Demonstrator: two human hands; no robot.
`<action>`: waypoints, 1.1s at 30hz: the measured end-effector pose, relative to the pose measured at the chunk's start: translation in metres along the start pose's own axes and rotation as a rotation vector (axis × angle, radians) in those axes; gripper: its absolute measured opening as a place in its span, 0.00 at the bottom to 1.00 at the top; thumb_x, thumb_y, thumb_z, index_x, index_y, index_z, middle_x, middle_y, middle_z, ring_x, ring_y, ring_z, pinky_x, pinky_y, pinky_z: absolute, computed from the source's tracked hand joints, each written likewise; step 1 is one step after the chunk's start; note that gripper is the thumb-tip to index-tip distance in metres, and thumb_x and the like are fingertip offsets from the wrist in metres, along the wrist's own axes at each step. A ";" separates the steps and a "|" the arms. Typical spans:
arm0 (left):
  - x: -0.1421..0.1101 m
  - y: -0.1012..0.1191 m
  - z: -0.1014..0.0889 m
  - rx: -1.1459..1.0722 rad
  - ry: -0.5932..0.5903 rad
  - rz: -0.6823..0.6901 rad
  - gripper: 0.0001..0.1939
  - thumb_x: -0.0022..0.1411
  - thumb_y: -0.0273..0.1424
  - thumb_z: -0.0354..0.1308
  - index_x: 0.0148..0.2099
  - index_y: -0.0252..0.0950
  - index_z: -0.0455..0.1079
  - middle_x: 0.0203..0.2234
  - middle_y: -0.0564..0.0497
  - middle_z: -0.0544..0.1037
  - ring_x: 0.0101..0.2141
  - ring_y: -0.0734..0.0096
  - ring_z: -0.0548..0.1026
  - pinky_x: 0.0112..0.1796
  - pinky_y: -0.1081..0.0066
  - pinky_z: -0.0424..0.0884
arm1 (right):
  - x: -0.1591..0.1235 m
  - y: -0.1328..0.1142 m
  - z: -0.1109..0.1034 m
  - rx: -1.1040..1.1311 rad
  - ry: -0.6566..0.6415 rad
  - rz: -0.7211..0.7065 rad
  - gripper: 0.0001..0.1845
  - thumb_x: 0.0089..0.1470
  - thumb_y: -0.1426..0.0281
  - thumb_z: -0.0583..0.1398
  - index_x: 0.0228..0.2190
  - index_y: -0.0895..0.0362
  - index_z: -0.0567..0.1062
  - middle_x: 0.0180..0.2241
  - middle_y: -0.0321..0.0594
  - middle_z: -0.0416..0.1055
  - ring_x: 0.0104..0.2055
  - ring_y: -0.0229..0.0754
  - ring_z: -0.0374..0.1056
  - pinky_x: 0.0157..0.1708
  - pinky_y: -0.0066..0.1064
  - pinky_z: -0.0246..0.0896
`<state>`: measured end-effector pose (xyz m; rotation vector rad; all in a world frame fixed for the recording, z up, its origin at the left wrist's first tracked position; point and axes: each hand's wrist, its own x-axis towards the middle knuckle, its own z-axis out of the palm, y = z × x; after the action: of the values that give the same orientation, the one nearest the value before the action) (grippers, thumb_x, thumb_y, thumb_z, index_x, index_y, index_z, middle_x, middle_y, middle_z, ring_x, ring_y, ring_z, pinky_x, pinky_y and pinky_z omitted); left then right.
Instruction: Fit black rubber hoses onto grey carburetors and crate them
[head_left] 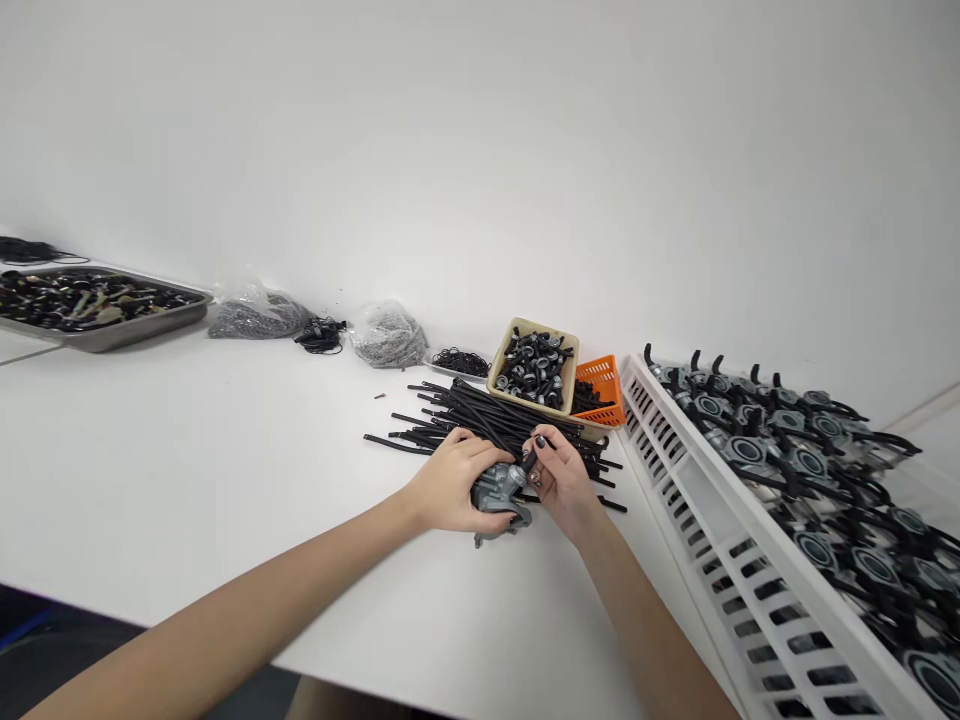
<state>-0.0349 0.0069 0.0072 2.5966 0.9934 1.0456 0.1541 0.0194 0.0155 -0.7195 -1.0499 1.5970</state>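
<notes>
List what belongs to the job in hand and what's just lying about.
In the job:
gray metal part, left hand
black piece, right hand
nearby, likely: black tubes, cream bin, orange basket, white crate

Seemingly lying about, farther off:
steel tray
plastic bags
black bundle

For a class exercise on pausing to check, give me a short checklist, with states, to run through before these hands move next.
1. Left hand grips the metal carburetor: ok.
2. Right hand holds the black fitting: ok.
3. Fitting fully seated: cannot tell; fingers partly cover it.
4. Black tubes neatly aligned: not ok; ends are uneven.
5. White crate upright: ok.
</notes>
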 end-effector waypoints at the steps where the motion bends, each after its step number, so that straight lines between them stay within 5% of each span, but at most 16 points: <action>1: 0.000 0.000 0.000 0.000 -0.001 0.000 0.28 0.47 0.45 0.63 0.49 0.36 0.70 0.39 0.47 0.80 0.40 0.60 0.77 0.49 0.59 0.60 | 0.000 0.002 0.002 -0.015 -0.004 -0.011 0.17 0.46 0.62 0.69 0.34 0.53 0.69 0.26 0.30 0.69 0.21 0.29 0.58 0.22 0.22 0.56; 17: 0.001 -0.004 -0.001 0.006 -0.037 -0.002 0.27 0.49 0.43 0.62 0.49 0.35 0.68 0.37 0.48 0.78 0.40 0.60 0.76 0.46 0.61 0.61 | -0.010 -0.014 0.002 -0.236 -0.159 -0.074 0.23 0.48 0.63 0.68 0.44 0.54 0.69 0.32 0.38 0.76 0.29 0.35 0.66 0.31 0.29 0.61; 29: 0.002 -0.001 -0.003 -0.006 -0.085 -0.033 0.26 0.50 0.43 0.62 0.50 0.38 0.68 0.40 0.47 0.79 0.41 0.59 0.76 0.46 0.62 0.61 | -0.004 -0.007 -0.001 -0.241 -0.098 -0.161 0.23 0.42 0.66 0.72 0.29 0.53 0.62 0.27 0.33 0.73 0.29 0.36 0.68 0.32 0.28 0.63; 33: 0.002 -0.002 -0.002 -0.003 -0.086 -0.030 0.25 0.50 0.42 0.62 0.49 0.38 0.68 0.41 0.48 0.78 0.42 0.60 0.76 0.47 0.62 0.61 | -0.004 -0.006 0.000 -0.336 -0.081 -0.187 0.18 0.41 0.66 0.72 0.30 0.54 0.68 0.26 0.32 0.70 0.29 0.35 0.66 0.33 0.28 0.63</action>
<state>-0.0361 0.0101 0.0092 2.5915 1.0069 0.9197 0.1573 0.0161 0.0205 -0.7581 -1.4234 1.3122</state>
